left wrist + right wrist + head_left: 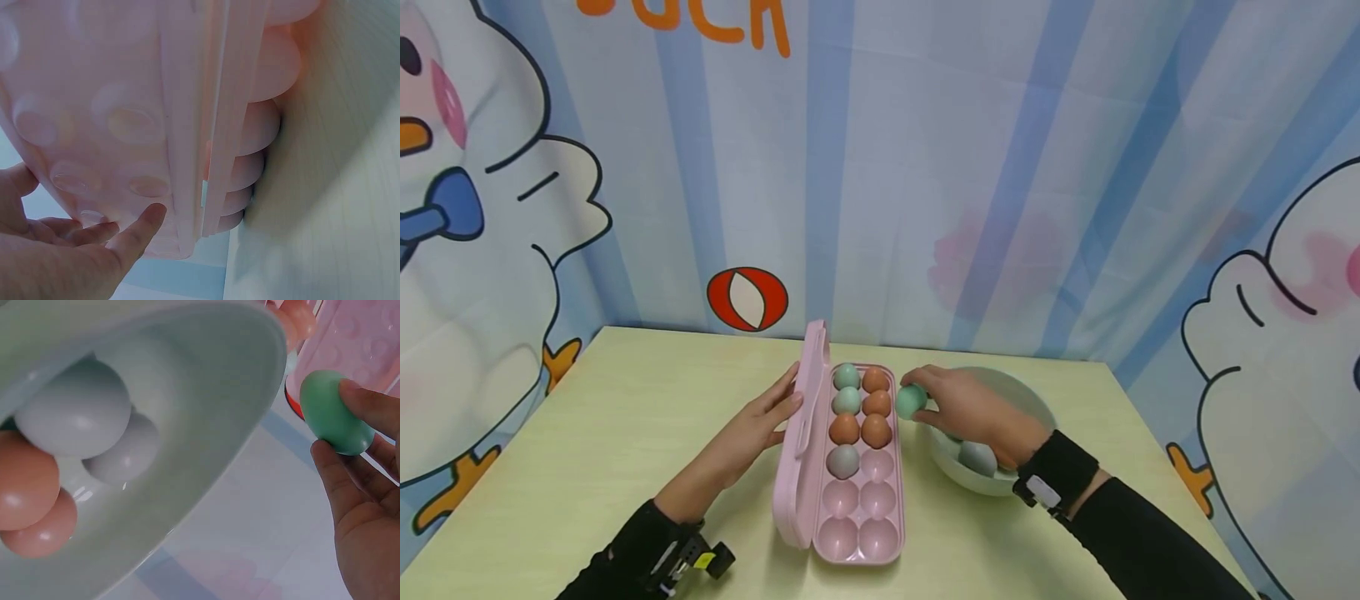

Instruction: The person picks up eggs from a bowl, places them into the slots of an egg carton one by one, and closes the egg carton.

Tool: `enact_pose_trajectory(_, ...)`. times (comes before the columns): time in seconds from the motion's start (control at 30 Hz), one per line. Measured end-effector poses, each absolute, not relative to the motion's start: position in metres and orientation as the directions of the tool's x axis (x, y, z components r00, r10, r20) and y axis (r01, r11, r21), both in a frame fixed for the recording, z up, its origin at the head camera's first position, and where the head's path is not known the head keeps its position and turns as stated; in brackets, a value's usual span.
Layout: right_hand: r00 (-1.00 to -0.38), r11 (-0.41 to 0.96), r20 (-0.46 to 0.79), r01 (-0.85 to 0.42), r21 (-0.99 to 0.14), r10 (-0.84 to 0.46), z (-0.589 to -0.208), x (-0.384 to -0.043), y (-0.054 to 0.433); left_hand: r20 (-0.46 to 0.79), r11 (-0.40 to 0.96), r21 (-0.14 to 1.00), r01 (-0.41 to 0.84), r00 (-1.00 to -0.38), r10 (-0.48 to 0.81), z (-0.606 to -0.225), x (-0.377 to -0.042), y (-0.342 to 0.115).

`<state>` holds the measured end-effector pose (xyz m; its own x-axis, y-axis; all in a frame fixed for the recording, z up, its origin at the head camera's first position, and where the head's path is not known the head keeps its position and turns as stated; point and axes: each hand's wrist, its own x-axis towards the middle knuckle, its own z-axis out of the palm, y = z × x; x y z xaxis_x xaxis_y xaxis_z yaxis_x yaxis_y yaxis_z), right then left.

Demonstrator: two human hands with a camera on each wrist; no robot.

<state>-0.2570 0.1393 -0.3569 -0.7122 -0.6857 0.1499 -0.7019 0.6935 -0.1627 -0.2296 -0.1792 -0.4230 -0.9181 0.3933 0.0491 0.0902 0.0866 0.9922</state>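
Right hand [966, 404]: thumb and fingertips pinching a green egg [911, 402]; egg is at the tips, held in the air just right of the pink carton's [840, 498] far half; palm and wrist behind those fingers are over the pale green bowl [958, 477]; below the hand, inside the bowl, two whitish eggs [75, 412] and two brown ones [28, 481] show in the right wrist view, rest of the contents hidden.

Left hand [745, 433]: fingers spread, fairly straight, touching the outer face and edge of the raised carton lid [793, 467]; lid stands tilted up just right of those fingers, joined to the carton's left side.

Carton rests on the pale yellow table [647, 400], between both sets of fingers; seven eggs seated in it: two pale green eggs [846, 401] at the far end of the column nearer the left fingers, then a brown, then a grey-white egg [842, 461]; three brown eggs [876, 431] in the column nearer the right fingers; striped curtain [887, 167] beyond all fingertips.
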Motion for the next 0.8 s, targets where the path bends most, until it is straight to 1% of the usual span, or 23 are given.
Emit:
enact_pose_trajectory(0.17, -0.668, 0.651, 0.157, -0.744, -0.151, -0.728, -0.362, -0.253, 0.128, 0.051, 0.084, 0.992, 0.091, -0.916, 0.398, -0.423, -0.230, -0.180)
enact_pose_trajectory(0.43, -0.627, 0.611, 0.131, -0.778, -0.147, -0.768, -0.380, -0.247, 0.113, 0.047, 0.091, 0.992, 0.089, -0.919, 0.390, -0.424, -0.230, -0.179)
enact_pose_trajectory(0.53, -0.626, 0.612, 0.116, -0.779, -0.136, -0.771, -0.384, -0.244, 0.107, 0.045, 0.095, 0.992, 0.088, -0.920, 0.388, -0.425, -0.230, -0.179)
enact_pose_trajectory(0.63, -0.648, 0.635, 0.084, -0.760, -0.138, -0.757, -0.388, -0.241, 0.104, 0.045, 0.096, 0.991, 0.089, -0.921, 0.388, -0.425, -0.230, -0.179)
enact_pose_trajectory(0.8, -0.669, 0.654, 0.041, -0.736, -0.176, -0.742, -0.395, -0.240, 0.102, 0.045, 0.099, 0.991, 0.090, -0.920, 0.389, -0.425, -0.231, -0.179)
